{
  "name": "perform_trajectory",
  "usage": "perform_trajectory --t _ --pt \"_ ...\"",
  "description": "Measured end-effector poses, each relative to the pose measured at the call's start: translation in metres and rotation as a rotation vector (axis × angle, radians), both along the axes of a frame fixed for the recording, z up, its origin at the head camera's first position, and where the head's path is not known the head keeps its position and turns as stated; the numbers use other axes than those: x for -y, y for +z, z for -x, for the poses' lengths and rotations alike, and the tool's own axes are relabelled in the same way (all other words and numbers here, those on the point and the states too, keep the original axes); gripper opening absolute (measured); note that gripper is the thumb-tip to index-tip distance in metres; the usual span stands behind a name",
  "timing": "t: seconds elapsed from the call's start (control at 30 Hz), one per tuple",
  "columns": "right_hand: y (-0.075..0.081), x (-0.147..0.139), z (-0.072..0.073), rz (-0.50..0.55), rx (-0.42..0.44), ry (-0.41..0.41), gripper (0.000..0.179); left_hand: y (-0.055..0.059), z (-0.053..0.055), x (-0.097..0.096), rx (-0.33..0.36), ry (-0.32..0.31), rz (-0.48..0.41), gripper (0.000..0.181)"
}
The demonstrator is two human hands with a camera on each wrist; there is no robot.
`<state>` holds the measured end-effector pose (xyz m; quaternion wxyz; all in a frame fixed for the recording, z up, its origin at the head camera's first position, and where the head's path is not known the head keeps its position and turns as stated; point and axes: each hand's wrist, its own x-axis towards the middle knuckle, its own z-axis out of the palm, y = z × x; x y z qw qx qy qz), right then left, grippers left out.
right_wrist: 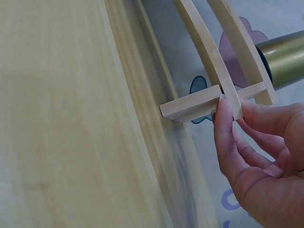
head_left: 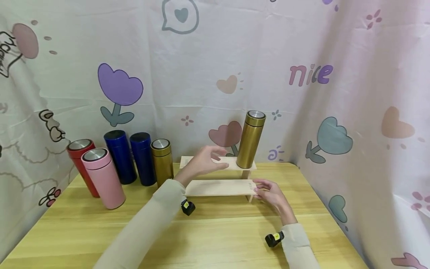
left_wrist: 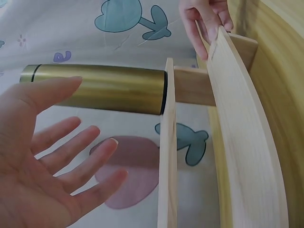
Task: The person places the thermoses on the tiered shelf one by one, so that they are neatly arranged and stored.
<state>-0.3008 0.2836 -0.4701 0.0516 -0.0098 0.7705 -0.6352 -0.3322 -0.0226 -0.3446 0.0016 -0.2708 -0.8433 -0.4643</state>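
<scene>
A two-tier wooden stand (head_left: 218, 188) stands on the table, and a gold thermos bottle (head_left: 251, 142) is upright at the right end of its upper shelf. My left hand (head_left: 207, 161) hovers over the left part of that shelf, fingers spread and holding nothing. In the left wrist view the left hand (left_wrist: 57, 156) shows an empty palm beside the gold thermos bottle (left_wrist: 104, 88). My right hand (head_left: 271, 192) pinches the right end of the lower shelf. Its thumb and fingertips lie on both faces of the board (right_wrist: 209, 52) in the right wrist view.
Left of the stand are a red bottle (head_left: 88, 170), a pink bottle (head_left: 105, 179), a blue bottle (head_left: 121, 158), another blue bottle (head_left: 143, 160) and a second gold bottle (head_left: 162, 160). A printed curtain (head_left: 188, 74) hangs behind the wooden table (head_left: 215, 239).
</scene>
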Motion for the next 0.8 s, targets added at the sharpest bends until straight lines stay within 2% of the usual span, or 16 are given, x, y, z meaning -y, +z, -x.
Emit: perform_trajectory --t 0.4,0.63,0.8 --pt "0.002 0.002 -0.002 -0.009 0.008 0.005 0.051 -0.009 -0.017 0.05 -0.074 -0.001 0.036 0.045" --pt "0.002 0.001 -0.003 -0.018 0.005 0.001 0.051 -0.019 -0.022 0.07 -0.073 0.014 0.079 0.042" --pt "0.003 0.001 -0.003 -0.029 0.003 0.013 0.051 -0.026 -0.025 0.081 -0.06 0.026 0.071 0.044"
